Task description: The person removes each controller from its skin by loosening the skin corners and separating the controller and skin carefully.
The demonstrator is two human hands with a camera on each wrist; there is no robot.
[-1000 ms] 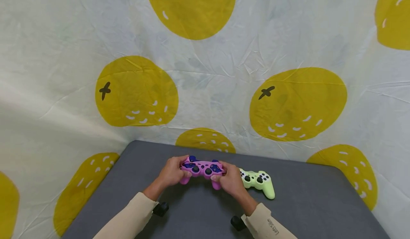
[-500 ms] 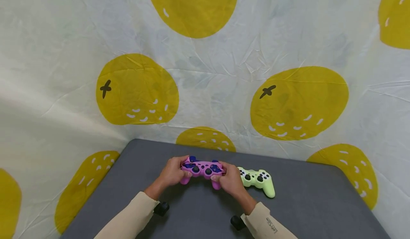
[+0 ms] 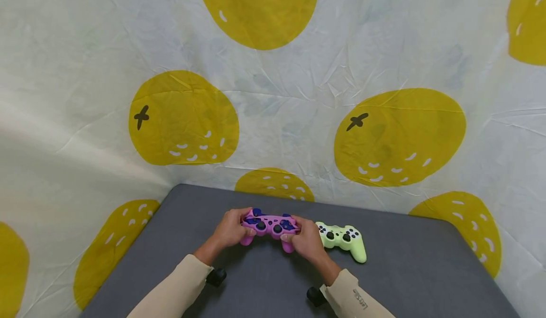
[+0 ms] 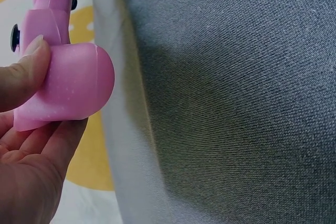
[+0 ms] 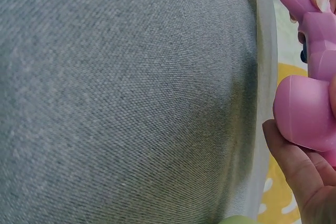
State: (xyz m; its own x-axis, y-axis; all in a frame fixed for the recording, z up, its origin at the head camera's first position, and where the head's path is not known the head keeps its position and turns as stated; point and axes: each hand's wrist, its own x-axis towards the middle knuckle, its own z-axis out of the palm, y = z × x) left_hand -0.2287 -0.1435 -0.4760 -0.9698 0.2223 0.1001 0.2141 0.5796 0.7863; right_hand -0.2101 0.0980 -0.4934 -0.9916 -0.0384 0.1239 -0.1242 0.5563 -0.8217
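Note:
Both hands hold a pink game controller (image 3: 269, 223) with dark blue button areas and black thumbsticks, raised above the grey table. My left hand (image 3: 229, 229) grips its left handle, the thumb lying on top and the fingers underneath, as the left wrist view shows on the pink handle (image 4: 73, 82). Around the right handle (image 5: 304, 111) curls my right hand (image 3: 308, 238), its fingers (image 5: 294, 166) below the grip. Just beyond the right hand, a pale green game controller (image 3: 343, 240) lies on the table, its left part hidden behind that hand.
A dark grey table (image 3: 409, 261) spreads under the hands. Behind it and at the sides hangs a white cloth (image 3: 281, 133) printed with large yellow fruit shapes. A small black wrist camera (image 3: 216, 277) sits at the left sleeve, another black camera (image 3: 316, 297) at the right.
The head view has shifted very slightly. Both hands keep the same hold on the pink game controller, and the green one lies where it was.

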